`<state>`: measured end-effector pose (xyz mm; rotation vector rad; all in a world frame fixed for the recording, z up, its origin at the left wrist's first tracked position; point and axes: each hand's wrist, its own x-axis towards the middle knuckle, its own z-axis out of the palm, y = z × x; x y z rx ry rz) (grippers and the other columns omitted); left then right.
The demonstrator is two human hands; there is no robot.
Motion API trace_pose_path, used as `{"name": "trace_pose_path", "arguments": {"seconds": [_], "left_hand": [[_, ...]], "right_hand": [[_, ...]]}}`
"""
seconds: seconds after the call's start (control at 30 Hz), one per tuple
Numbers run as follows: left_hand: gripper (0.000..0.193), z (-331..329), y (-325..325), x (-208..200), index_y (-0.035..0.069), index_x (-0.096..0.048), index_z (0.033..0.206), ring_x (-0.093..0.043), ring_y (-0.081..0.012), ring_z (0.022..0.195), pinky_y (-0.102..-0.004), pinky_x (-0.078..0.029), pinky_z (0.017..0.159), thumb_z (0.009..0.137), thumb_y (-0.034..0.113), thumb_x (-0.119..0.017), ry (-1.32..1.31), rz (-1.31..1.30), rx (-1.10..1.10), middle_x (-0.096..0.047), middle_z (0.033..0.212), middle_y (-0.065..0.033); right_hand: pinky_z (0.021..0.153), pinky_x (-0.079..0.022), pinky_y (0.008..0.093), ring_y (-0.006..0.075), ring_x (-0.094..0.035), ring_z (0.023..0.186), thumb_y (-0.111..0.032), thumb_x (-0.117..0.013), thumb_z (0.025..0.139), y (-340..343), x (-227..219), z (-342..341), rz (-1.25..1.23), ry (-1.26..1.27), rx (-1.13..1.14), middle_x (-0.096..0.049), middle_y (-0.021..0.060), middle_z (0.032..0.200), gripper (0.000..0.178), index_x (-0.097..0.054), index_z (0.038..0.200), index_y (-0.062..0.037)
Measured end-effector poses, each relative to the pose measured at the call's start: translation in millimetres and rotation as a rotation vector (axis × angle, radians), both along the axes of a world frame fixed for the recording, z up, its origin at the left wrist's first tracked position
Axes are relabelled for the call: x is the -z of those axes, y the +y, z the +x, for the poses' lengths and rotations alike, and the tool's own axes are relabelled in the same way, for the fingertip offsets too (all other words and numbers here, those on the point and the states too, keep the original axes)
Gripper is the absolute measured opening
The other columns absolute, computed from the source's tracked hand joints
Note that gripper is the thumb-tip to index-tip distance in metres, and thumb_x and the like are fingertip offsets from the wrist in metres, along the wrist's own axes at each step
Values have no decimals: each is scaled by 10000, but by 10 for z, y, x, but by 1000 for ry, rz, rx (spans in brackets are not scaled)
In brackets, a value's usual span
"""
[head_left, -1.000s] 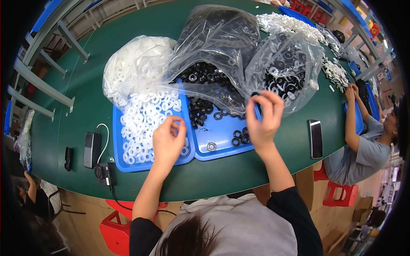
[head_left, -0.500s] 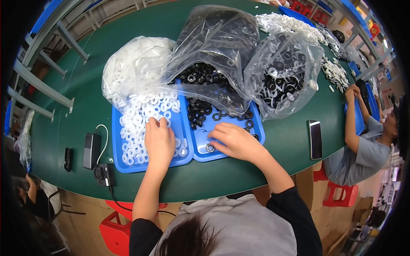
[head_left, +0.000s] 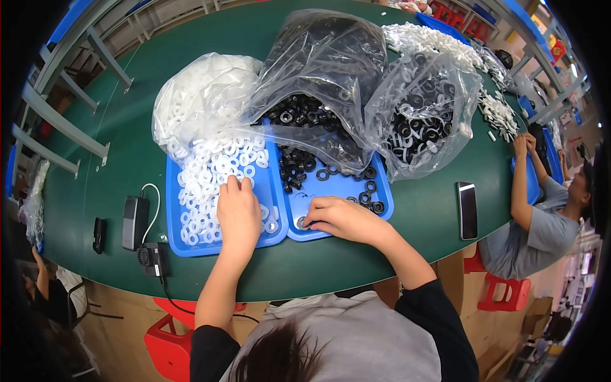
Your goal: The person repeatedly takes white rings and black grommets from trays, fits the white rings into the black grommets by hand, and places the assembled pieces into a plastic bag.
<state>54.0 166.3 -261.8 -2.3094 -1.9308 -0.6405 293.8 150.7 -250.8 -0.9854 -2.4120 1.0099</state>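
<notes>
My left hand (head_left: 239, 209) is closed over the white rings (head_left: 207, 184) heaped in the left blue tray (head_left: 183, 246). Its fingers point away from me, and whatever lies between their tips is hidden. In the right blue tray (head_left: 337, 184), my right hand (head_left: 344, 218) reaches in from the right. Its thumb and forefinger close on a small ring (head_left: 301, 223) near the tray's front left corner. Loose black rings (head_left: 371, 186) lie along that tray's right side, with more piled at its back.
Behind the trays stand a clear bag of white rings (head_left: 203, 92), a dark-filled bag (head_left: 324, 51) and a mixed bag (head_left: 420, 108). A phone (head_left: 468, 210) lies right; a power bank (head_left: 134, 221) and small black device (head_left: 153, 258) lie left. A co-worker (head_left: 541, 204) sits at right.
My right hand has moved slightly left and down, its fingers closing on the ring at the tray's front. The left hand stays nearly in place over the white rings.
</notes>
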Motion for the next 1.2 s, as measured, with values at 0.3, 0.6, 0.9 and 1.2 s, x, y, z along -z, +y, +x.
{"name": "trace_pose_path", "arguments": {"seconds": [0.3,0.6,0.9,1.2], "left_hand": [[311,93,-36,-85,-52,-605,1032,-552,-355,921,-427,-470,833,740,-129,-533,-128,23,81,-556,979,-205],[289,84,-7,-109,-30,-614,1082,-576,-363,930,-439,-478,824,819,-106,-519,-265,-77,134,-591,981,-199],[184,149,9,-142,5,-643,1107,-622,-174,757,-290,-503,712,932,27,-592,-791,-277,184,-638,959,-115],[408,221,-2,-156,-26,-579,1278,-632,-119,972,-252,-510,855,879,-57,-657,-1424,-533,369,-643,1155,-90]], "right_hand": [[869,-487,403,305,-609,982,-120,-663,871,-1,5,-13,63,-41,27,-610,81,997,125,-681,973,-51],[850,-489,393,304,-601,976,-114,-660,882,-8,-29,-32,109,-1,117,-595,85,1002,106,-643,959,-43],[876,-506,323,232,-646,1009,-49,-588,956,131,-28,18,-208,441,321,-624,130,1122,79,-579,1019,-2],[981,-516,365,281,-660,1087,-118,-544,1011,190,-70,100,-816,998,433,-630,226,1228,156,-536,1135,-25]]}}
